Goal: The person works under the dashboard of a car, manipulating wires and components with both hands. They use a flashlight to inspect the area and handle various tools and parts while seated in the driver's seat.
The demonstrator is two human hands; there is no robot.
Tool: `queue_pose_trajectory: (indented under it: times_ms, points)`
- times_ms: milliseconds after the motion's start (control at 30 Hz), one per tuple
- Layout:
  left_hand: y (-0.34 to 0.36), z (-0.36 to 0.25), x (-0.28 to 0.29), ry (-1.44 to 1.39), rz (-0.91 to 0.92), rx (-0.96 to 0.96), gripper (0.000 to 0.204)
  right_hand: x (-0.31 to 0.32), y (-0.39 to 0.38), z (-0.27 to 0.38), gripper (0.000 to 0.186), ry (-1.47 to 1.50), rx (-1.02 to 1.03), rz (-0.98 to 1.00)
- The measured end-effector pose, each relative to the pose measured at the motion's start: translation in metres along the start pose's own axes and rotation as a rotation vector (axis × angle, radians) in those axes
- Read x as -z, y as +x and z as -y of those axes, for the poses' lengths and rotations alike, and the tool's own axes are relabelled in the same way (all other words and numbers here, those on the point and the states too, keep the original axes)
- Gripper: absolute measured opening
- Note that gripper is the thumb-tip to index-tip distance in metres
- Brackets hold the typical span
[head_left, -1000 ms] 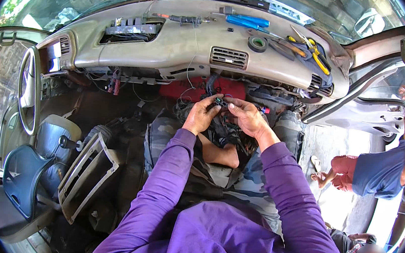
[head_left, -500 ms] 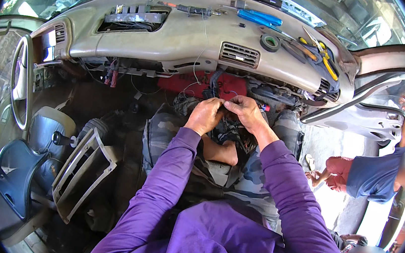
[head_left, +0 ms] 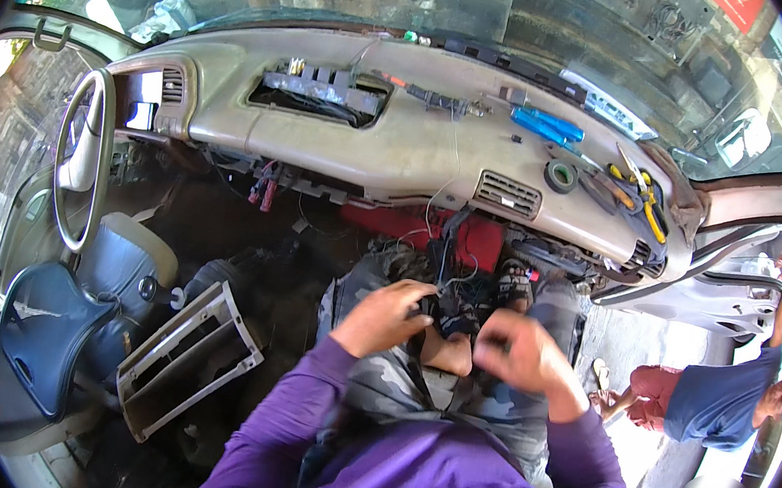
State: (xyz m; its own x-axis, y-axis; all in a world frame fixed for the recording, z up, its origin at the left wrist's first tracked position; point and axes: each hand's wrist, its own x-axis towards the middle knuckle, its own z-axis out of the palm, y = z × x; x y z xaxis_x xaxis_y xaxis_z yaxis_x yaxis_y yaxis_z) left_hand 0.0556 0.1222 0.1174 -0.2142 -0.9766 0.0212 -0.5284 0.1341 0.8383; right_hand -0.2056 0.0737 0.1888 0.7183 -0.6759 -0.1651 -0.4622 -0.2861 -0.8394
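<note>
Left hand point(head_left: 384, 318), thumb and fingers parted, hung just behind the wires point(head_left: 449, 239); any grip was unclear. To its right, the blurred right hand point(head_left: 525, 354) half-curled, contents untellable. Keeping wires slack seemed wise.

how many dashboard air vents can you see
3: a left air vent near the steering wheel, a middle air vent right of the dashboard's centre, and a right air vent toward its right end. Others may be hidden.
</note>
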Motion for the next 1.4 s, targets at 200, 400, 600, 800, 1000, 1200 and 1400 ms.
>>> queue_pose_trajectory:
  times_ms: [200,400,600,800,1000,1200,1400]
  points:
    - [-0.061,0.028,0.016,-0.029,-0.245,0.162,0.035,-0.062,-0.039,0.087,0.041,0.853,0.487,0.875]
    - [-0.081,0.019,-0.017,0.032,-0.573,0.079,0.035,-0.03,-0.042,0.105,0.089,0.806,0.5,0.975]
    - [-0.069,0.016,-0.009,-0.013,-0.559,0.118,0.034,-0.018,-0.041,0.113,0.092,0.598,0.63,0.812]
    - [-0.012,0.025,0.093,0.231,-0.666,-0.145,0.024,-0.001,-0.024,0.113,0.095,0.627,0.344,0.997]
    - [0.092,0.035,0.225,0.377,-0.809,-0.067,0.033,-0.014,0.008,0.115,0.087,0.773,0.492,0.953]
    - [0.158,0.104,0.296,0.555,-0.854,0.355,0.043,0.057,0.114,0.112,0.051,-0.006,0.299,0.35]
    - [0.189,0.133,0.329,0.517,-0.84,0.762,0.056,0.098,0.28,0.08,0.024,-0.916,0.439,-0.335]
